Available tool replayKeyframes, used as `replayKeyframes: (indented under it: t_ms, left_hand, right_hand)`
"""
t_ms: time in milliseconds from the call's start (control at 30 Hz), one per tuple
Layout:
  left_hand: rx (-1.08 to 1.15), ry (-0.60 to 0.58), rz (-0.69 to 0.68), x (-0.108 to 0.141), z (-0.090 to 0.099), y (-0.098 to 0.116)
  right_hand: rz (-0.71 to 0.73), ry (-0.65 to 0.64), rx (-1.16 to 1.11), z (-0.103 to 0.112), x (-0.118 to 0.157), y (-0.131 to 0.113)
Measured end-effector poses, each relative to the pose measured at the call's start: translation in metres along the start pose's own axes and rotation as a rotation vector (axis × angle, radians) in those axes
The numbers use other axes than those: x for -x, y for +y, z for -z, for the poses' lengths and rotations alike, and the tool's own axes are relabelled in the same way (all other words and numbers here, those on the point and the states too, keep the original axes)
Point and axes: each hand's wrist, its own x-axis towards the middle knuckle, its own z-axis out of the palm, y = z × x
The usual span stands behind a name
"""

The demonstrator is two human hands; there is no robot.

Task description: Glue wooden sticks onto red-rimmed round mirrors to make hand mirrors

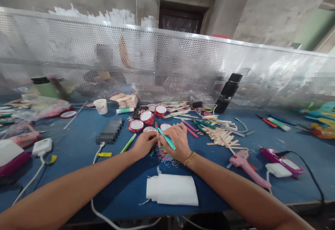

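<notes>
My left hand point(143, 145) pinches a wooden craft stick point(156, 127) upright; its top end is coloured green and red. My right hand point(178, 141) is closed around a teal marker point(169, 141) that slants across close to the stick. Whether the marker's tip touches the wood I cannot tell. Below both hands lies a heap of colourful rubber bands point(166, 159). Just beyond them are several round red-rimmed discs point(147, 117) with white faces, some stacked. A white cloth drawstring pouch point(176, 189) rests flat between my forearms.
Loose craft sticks point(224, 138) and a pink glue gun point(247, 169) lie at right. A black bottle point(229, 93) leans by the perforated metal divider point(146, 62). On the left are a phone point(110, 131) with a white cable, a paper cup point(101, 106) and a green pen point(128, 143).
</notes>
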Motion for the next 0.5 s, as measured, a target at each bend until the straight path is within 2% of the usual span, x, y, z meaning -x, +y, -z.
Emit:
replayKeyframes:
  t_ms: [200, 500]
  left_hand:
    - [0.005, -0.003, -0.004, 0.0002, -0.0004, 0.0026]
    - [-0.006, 0.003, 0.010, 0.0003, 0.0005, 0.0037]
  right_hand:
    - [0.031, -0.019, -0.014, -0.0008, 0.0003, -0.0013]
    - [-0.011, 0.005, -0.009, -0.0004, 0.0014, 0.0012]
